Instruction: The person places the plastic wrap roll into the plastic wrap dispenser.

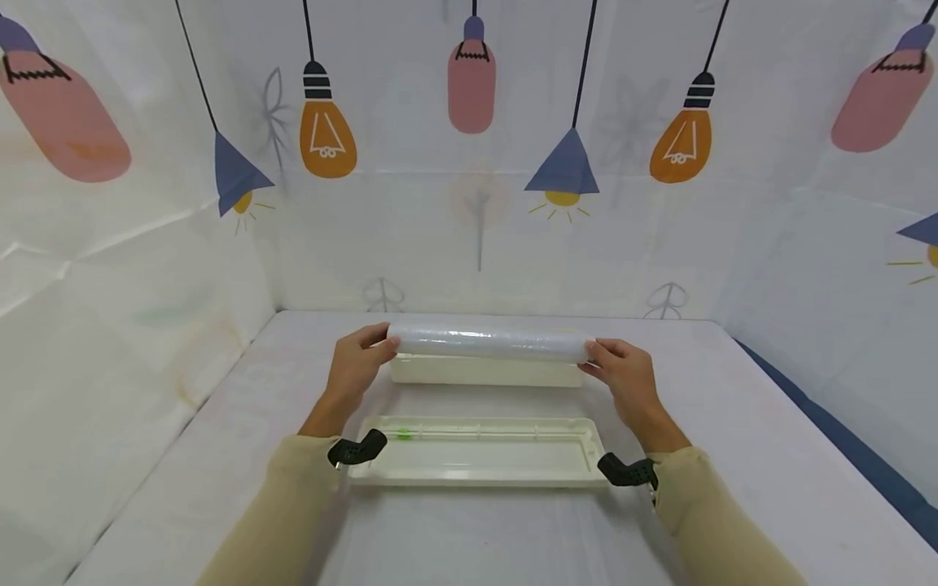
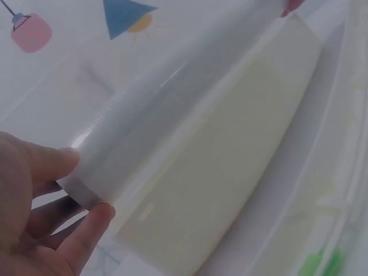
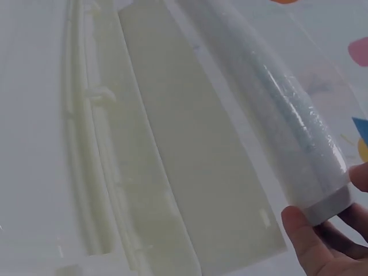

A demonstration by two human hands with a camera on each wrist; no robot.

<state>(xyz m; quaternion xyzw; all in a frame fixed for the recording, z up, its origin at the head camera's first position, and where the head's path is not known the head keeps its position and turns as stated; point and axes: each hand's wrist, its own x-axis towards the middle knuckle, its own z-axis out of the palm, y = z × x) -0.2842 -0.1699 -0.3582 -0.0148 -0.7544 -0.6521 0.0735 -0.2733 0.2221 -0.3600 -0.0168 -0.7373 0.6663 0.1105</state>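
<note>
A long roll of plastic wrap [image 1: 487,342] is held level above a cream box [image 1: 487,373], hiding most of its top. My left hand [image 1: 357,364] pinches the roll's left end between thumb and fingers; the left wrist view shows the fingertips on its end. At the opposite end, my right hand [image 1: 623,374] grips the roll the same way, its thumb and fingers [image 3: 299,224] around the core's rim. Nearer to me lies a shallow cream lid [image 1: 479,468], inner side up, with a small green piece [image 1: 404,435] on its rail.
A white-covered table [image 1: 242,456] carries everything. Behind it hangs a pale cloth wall [image 1: 410,236] printed with lamps and bulbs. Black wrist mounts [image 1: 357,448] sit over the lid's two ends. A dark blue strip [image 1: 843,423] runs along the right side of the table.
</note>
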